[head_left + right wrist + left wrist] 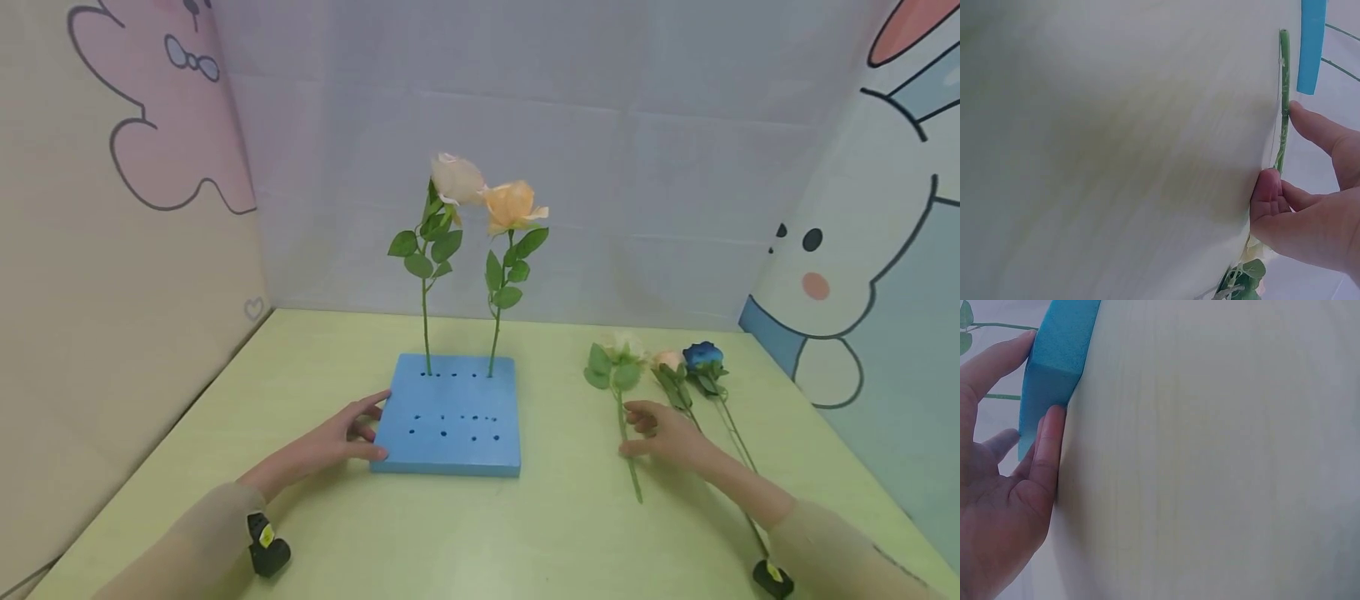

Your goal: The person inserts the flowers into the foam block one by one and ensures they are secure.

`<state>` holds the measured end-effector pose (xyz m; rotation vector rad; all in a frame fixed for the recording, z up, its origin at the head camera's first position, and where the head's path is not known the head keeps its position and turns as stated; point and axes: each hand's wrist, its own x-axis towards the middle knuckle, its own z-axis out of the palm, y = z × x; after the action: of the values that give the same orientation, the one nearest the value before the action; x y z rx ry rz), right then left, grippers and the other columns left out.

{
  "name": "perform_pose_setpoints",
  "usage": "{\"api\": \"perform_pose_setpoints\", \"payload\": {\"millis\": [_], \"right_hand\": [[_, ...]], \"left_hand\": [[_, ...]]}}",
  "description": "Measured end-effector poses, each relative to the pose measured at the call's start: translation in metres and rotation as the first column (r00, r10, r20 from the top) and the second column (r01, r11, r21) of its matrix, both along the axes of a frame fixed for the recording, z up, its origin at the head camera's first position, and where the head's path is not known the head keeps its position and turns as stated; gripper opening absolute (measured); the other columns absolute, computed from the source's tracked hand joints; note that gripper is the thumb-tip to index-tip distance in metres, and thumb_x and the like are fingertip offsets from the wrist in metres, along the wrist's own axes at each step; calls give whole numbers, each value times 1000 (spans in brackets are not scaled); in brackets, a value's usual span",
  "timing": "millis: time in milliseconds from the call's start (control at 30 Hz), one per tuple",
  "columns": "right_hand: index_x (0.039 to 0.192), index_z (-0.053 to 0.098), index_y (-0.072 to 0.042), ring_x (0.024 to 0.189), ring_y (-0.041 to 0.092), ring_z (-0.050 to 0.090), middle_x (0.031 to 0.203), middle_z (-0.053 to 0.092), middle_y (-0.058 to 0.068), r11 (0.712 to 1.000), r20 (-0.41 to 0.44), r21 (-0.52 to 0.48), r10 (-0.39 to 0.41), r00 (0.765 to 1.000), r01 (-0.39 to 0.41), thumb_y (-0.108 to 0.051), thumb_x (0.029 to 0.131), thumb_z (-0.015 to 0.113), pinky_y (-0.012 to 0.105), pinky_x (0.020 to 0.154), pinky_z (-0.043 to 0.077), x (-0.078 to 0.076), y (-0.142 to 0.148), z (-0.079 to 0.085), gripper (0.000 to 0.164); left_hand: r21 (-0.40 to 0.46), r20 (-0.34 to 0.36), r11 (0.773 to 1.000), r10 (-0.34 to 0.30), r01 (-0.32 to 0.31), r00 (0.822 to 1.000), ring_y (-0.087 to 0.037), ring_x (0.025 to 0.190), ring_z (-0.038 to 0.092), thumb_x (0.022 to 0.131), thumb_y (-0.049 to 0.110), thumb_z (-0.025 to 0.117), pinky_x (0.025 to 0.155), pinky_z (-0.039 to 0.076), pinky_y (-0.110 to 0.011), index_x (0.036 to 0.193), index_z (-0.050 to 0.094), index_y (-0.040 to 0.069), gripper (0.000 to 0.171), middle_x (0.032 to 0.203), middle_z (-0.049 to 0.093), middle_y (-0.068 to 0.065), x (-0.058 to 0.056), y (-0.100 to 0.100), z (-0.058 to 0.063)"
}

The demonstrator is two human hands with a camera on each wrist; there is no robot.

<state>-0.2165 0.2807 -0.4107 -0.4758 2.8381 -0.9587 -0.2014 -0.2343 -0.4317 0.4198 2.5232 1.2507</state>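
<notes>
A blue foam block point(450, 425) with several holes lies at the table's middle. A pale pink rose point(456, 179) and an orange rose point(512, 206) stand upright in its back row. My left hand point(369, 429) rests with straight fingers against the block's left edge point(1060, 344), and in the left wrist view this hand point(1032, 394) has its thumb and one finger on the corner. To the right, a white rose point(622, 417) lies on the table. My right hand point(628, 429) pinches its stem point(1284, 75) between thumb and forefinger, and the right wrist view shows that hand point(1280, 147) closing around the stem.
A peach rose point(667, 361) and a blue rose point(702, 356) lie just right of the white one, with their stems running under my right forearm. The yellow-green table point(480, 533) is walled by cartoon panels at left, back and right.
</notes>
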Motion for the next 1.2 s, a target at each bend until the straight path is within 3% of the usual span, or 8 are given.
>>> {"api": "perform_pose_setpoints", "payload": {"millis": [333, 500, 767, 1033, 1200], "right_hand": [[138, 43, 17, 105, 33, 63, 119, 61, 27, 992, 93, -124, 34, 995, -22, -12, 82, 79, 28, 80, 52, -4, -10, 1, 73], [136, 46, 16, 101, 30, 65, 117, 61, 26, 989, 155, -148, 34, 987, -10, -6, 81, 76, 27, 75, 53, -6, -13, 4, 67], [128, 57, 13, 93, 15, 63, 105, 71, 19, 980, 176, -154, 153, 972, -127, -9, 81, 75, 21, 72, 51, -13, -13, 5, 54], [139, 48, 9, 75, 7, 59, 100, 70, 15, 945, 300, -223, 301, 905, -240, -14, 93, 66, 25, 67, 51, -20, -10, 8, 54], [144, 42, 7, 87, 10, 64, 112, 68, 17, 932, 381, -258, 340, 860, -254, -16, 96, 61, 28, 74, 54, -23, -11, 12, 56]], "left_hand": [[9, -5, 1000, -2, 2, 1000, -25, 115, 51, 87, 34, 74, 90, 45, -36, 158, 19, 20, 91, 147, 39, -19, -2, -2, -1], [7, -6, 1000, -2, 2, 1000, -25, 115, 52, 87, 35, 74, 91, 45, -36, 158, 19, 19, 91, 147, 39, -20, -2, -1, -2], [-2, -11, 1000, -6, 6, 1000, -25, 116, 52, 87, 36, 73, 91, 45, -37, 158, 19, 20, 91, 148, 39, -19, -1, -2, -3], [0, -13, 1000, -2, 2, 1000, -25, 115, 52, 87, 36, 74, 90, 45, -36, 158, 19, 20, 91, 148, 39, -19, 0, -2, -2], [6, -16, 1000, -8, 8, 1000, -25, 115, 52, 87, 35, 74, 90, 45, -36, 158, 19, 20, 91, 147, 39, -19, 0, -2, -3]]}}
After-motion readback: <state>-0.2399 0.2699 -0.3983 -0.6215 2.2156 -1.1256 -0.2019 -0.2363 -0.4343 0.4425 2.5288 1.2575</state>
